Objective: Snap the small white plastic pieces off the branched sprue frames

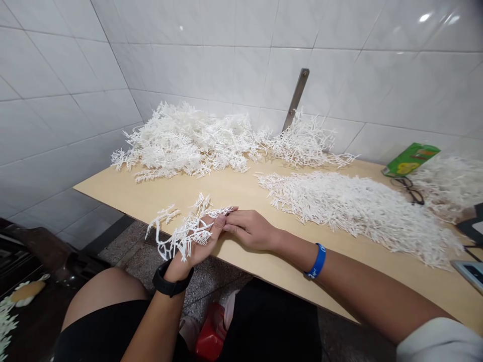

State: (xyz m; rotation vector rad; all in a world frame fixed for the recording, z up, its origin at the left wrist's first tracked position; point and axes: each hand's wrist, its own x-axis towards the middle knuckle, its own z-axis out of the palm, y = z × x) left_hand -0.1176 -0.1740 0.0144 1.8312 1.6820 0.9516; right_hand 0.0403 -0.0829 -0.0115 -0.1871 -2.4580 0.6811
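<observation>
My left hand (206, 241) is closed around a bunch of thin white branched plastic sprigs (190, 231), over the table's front edge. The sprigs fan out past the palm and wrist, and one thicker looped stem hangs to the left. My right hand (251, 229) meets the left thumb at the bunch's right end, its fingers bent and pressed together. What lies between those fingertips is hidden. To the right of my hands, a flat spread of short white plastic pieces (354, 206) covers the table.
Tall heaps of white branched sprigs (188, 141) lie along the tiled wall on the wooden table (124, 188). A metal bracket (297, 100) rises behind them. At right are a green box (411, 160), black glasses (409, 190) and a phone (470, 271). A red object (210, 334) is below.
</observation>
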